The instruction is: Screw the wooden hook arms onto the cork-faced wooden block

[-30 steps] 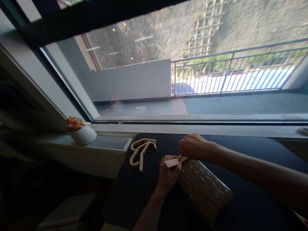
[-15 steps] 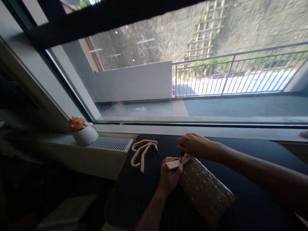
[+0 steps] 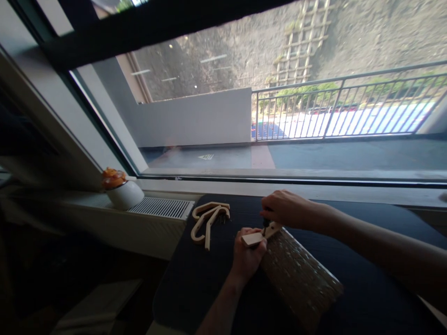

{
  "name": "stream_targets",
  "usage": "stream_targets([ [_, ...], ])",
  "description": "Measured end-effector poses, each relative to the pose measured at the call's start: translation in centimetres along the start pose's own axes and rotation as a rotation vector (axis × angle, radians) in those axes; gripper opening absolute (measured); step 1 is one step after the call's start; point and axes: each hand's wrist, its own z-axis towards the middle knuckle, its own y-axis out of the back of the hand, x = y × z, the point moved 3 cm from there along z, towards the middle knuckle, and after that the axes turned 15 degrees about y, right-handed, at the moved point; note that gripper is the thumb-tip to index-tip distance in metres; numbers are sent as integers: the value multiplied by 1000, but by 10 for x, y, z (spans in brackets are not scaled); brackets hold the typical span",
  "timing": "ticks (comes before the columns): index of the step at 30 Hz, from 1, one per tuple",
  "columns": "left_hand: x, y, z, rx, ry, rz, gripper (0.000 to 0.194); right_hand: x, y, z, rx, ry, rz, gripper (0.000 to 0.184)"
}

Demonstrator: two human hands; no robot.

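My left hand (image 3: 246, 256) is closed around a pale wooden piece (image 3: 254, 238), holding it at the near end of a brown woven panel (image 3: 302, 277) that lies on the dark table (image 3: 195, 279). My right hand (image 3: 286, 209) is closed just above it, fingers gripping a small dark tool (image 3: 266, 224) whose tip points down onto the wooden piece. To the left, apart from both hands, lie curved wooden parts (image 3: 208, 218) with small dark bits beside them.
A white bowl with an orange thing on top (image 3: 123, 190) stands on the sill beside a slatted vent (image 3: 162, 208). A wide window runs behind the table, showing a railing and a wall outside. Left of the table the room is dark.
The view has shifted slightly. My right hand has risen a little over the wooden piece, and the dark tool under it now shows. My left hand keeps its hold.
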Motion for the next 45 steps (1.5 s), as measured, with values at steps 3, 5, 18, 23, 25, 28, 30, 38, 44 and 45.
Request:
stream_targets([
  [3, 0, -1, 1, 1, -11, 10, 21, 1, -6, 6, -6, -113, -98, 36],
  [5, 0, -1, 1, -1, -5, 7, 21, 0, -5, 6, 6, -135, -97, 39],
  [18, 0, -1, 0, -5, -18, 7, 20, 3, -16, -4, 0, 17, 21, 17],
  [23, 0, 0, 0, -10, -28, 7, 20, 6, -16, -2, 15, -112, -65, 35],
  [25, -1, 0, -1, -6, -23, -4, 20, 7, -11, -4, 12, -79, -44, 31],
  [28, -2, 0, -1, -16, -8, -10, 20, 8, -6, -6, -18, 52, 33, 19],
  [30, -3, 0, -1, -17, -8, -2, 19, 8, -11, -7, 18, 102, 65, 17],
  [38, -4, 0, 0, -17, -13, 12, 20, 21, -45, -29, 52, 70, 236, 41],
  [44, -3, -1, 1, -2, 12, 62, 20, 22, -94, -56, 17, 67, 581, 20],
  [45, -3, -1, 1, -1, 7, 63, 21, 20, -99, -57, -3, 79, 591, 19],
])
